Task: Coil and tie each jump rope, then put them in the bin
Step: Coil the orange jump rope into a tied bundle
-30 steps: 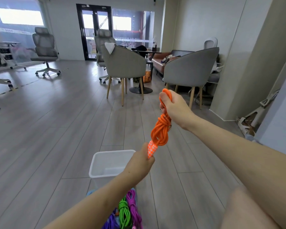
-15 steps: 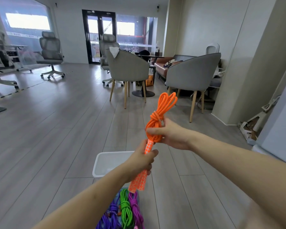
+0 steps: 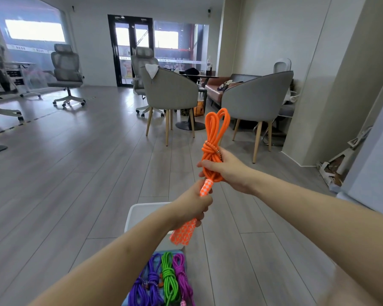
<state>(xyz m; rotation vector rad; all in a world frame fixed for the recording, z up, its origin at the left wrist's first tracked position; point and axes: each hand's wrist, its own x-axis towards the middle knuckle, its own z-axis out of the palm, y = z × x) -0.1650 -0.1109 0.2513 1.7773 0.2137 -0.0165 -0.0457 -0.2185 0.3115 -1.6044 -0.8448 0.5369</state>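
An orange jump rope [image 3: 215,133], coiled and knotted, stands upright in front of me with its loops at the top. My right hand [image 3: 227,170] grips the coil just below the knot. My left hand [image 3: 191,206] grips the orange-and-white patterned handles [image 3: 184,234], whose ends stick out below my fist. A white bin [image 3: 137,214] sits on the floor under my left arm, partly hidden by it. Purple, green and magenta jump ropes [image 3: 164,281] lie bundled at the bottom of the view, nearer to me than the bin.
Grey wood floor stretches all around. Two grey armchairs [image 3: 171,96] and a round table stand a few steps ahead. Office chairs [image 3: 66,71] are at the far left. A wall and a folded metal frame [image 3: 341,160] are at the right.
My right hand slid from the top of the coil to below the knot, so the loops now stick up free. My left hand moved up the handles.
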